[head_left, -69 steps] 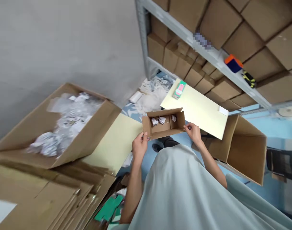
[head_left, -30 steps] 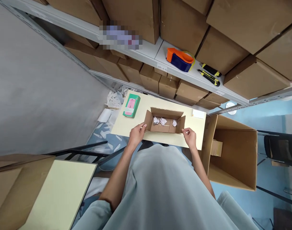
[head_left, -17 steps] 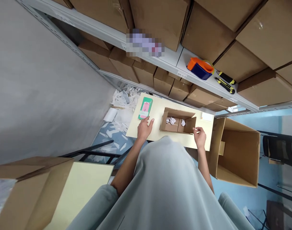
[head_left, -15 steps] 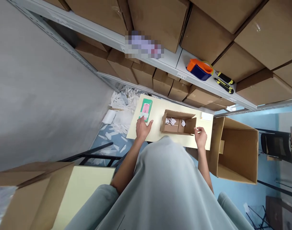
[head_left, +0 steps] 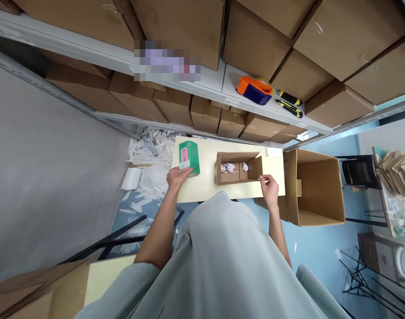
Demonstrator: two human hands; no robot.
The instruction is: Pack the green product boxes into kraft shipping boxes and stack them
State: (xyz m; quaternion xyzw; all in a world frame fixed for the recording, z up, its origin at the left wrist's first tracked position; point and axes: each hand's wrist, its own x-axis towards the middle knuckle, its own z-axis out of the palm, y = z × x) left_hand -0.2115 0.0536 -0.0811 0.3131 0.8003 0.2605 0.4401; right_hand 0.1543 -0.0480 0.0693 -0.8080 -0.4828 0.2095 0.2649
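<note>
My left hand grips the near end of a green box with a pink picture on one face; the box is tilted up on the pale table. To its right stands an open cardboard box with a few crumpled paper wads inside. My right hand is closed at that box's right end, thumb and fingertips pinched on the edge of its flap.
A large open carton stands right of the table. Shelves of cardboard boxes rise behind, holding an orange and blue tape dispenser and two cutters. Paper scraps cover the floor at left.
My left hand has closed on the green box and tipped it up from lying flat. My right hand stays at the cardboard box's flap. The whole view has shifted.
</note>
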